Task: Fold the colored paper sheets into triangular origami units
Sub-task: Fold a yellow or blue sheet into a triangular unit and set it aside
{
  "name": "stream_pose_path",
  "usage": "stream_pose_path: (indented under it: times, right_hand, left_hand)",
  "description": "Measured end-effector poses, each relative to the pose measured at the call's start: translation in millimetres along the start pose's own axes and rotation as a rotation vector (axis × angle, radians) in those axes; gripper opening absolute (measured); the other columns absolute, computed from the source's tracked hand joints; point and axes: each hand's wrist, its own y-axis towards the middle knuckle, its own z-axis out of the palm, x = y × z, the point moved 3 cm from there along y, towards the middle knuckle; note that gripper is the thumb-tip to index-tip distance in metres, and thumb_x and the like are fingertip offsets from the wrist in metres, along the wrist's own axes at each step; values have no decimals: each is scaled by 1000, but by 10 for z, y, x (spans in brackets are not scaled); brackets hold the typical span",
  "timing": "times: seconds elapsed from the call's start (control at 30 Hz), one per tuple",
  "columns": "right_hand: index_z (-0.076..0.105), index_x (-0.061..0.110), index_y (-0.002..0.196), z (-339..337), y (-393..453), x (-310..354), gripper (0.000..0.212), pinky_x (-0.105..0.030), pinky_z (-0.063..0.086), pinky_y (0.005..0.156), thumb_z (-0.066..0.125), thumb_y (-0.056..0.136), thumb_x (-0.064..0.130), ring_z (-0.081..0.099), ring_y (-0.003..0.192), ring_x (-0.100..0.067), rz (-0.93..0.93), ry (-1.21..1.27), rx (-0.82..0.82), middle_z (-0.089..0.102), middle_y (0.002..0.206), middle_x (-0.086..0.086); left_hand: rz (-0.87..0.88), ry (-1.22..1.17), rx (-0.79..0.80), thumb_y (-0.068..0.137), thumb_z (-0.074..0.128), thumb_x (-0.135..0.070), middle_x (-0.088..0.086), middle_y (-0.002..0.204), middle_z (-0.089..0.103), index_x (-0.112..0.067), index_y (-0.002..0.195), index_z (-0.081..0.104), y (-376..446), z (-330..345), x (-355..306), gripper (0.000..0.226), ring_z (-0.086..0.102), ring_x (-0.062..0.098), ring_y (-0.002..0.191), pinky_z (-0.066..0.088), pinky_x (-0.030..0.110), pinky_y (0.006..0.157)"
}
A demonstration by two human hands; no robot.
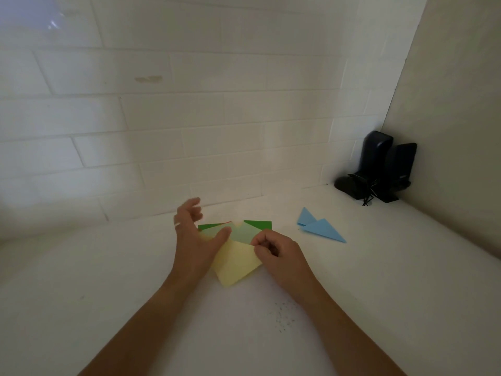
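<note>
The white tiled wall (189,118) fills the far side of my view, meeting a plain side wall (455,104) on the right. Below them runs the white counter (135,294), with a scatter of dark specks on it near my right forearm. In the far right corner stand two black speakers (385,166), upright, with a thin cord tangled at their base.

My left hand (193,240) hovers above the left edge of the papers, fingers relaxed and spread, gripping nothing; its thumb reaches toward the light green sheet. There is a pale band on one finger. My right hand (276,249) is curled, and its fingertips pinch the right corner of the yellow sheet (234,263).

That yellow sheet lies in the middle of the counter, between my hands, nearest to me, partly folded with one flap raised. Just beyond it, overlapped by it, are the light green sheet (244,232) and the dark green sheet (259,224), with a sliver of red showing at the far edge.

Well apart to the right lie two blue folded triangles (321,227), touching each other.
</note>
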Motion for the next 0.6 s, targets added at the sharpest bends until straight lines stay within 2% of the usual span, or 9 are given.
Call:
stream_pose_path:
  times: [0.03, 0.1, 0.17, 0.27, 0.33, 0.4, 0.47, 0.53, 0.6]
  right_hand:
    - [68, 18, 83, 0, 0, 0, 17, -13, 33, 56, 61, 92, 5, 40, 59, -2, -2, -3, 0, 50, 62, 17]
    - [69, 17, 84, 0, -2, 2, 17, -14, 34, 57, 61, 92, 5, 41, 60, -2, -1, -8, -7, 52, 64, 16]
    - [70, 18, 84, -7, -1, -4, 19, -14, 36, 58, 59, 91, 4, 43, 61, -1, 6, -5, -24, 57, 68, 17]
    - [72, 21, 84, -16, 1, -7, 24, -14, 38, 60, 57, 90, 3, 48, 63, 1, 11, -4, -57, 67, 77, 15]
    - [74, 23, 86, -14, 7, -20, 27, -12, 39, 61, 55, 88, 4, 52, 66, 0, 7, -3, -77, 70, 83, 14]
    - [75, 27, 93, -11, 8, -48, 30, -14, 37, 56, 55, 89, 4, 46, 57, -4, 20, 15, -103, 68, 79, 15]
    - [71, 31, 105, -18, 11, -80, 33, -17, 37, 54, 58, 92, 4, 43, 55, -7, 27, 31, -116, 66, 78, 10]
    - [66, 32, 113, -25, 17, -93, 33, -22, 43, 59, 61, 94, 6, 51, 62, -8, 20, 42, -111, 68, 84, 8]
    - [63, 31, 119, -24, 29, -94, 32, -21, 48, 65, 64, 95, 10, 59, 69, -6, 14, 50, -100, 70, 88, 12]
  left_hand:
    - [74, 80, -11, 79, 86, -19, -5, 132, 46, -36, 131, 54, 10, -14, -7, 64, 45, 10, 122, 41, 31, 101]
    - [189, 259, 2, 79, 83, -28, -12, 135, 45, -44, 108, 70, -17, -4, -35, 36, 35, 6, 128, 28, 35, 102]
    - [271, 371, 0, 77, 74, -42, -16, 131, 50, -44, 87, 76, -55, 22, -50, 10, 31, 3, 127, 18, 30, 98]
    - [315, 467, 29, 71, 57, -57, -19, 118, 60, -44, 77, 77, -42, 62, 16, 24, 38, 2, 121, 14, 25, 91]
    - [316, 531, 75, 72, 54, -60, -21, 107, 64, -44, 77, 78, -30, 82, 45, 30, 45, 4, 115, 15, 28, 91]
    - [325, 557, 142, 74, 51, -62, -26, 93, 65, -43, 77, 77, -50, 104, 55, 32, 49, 0, 104, 18, 30, 91]
    - [320, 520, 234, 76, 52, -60, -29, 81, 67, -43, 78, 76, -75, 139, 48, 29, 55, -5, 91, 24, 31, 89]
    - [305, 451, 345, 79, 62, -56, -29, 84, 70, -42, 84, 77, -95, 169, 36, 21, 61, 2, 83, 39, 33, 85]
    - [262, 399, 419, 85, 75, -41, -24, 86, 71, -39, 85, 77, -120, 191, 14, 2, 59, 12, 79, 44, 29, 76]
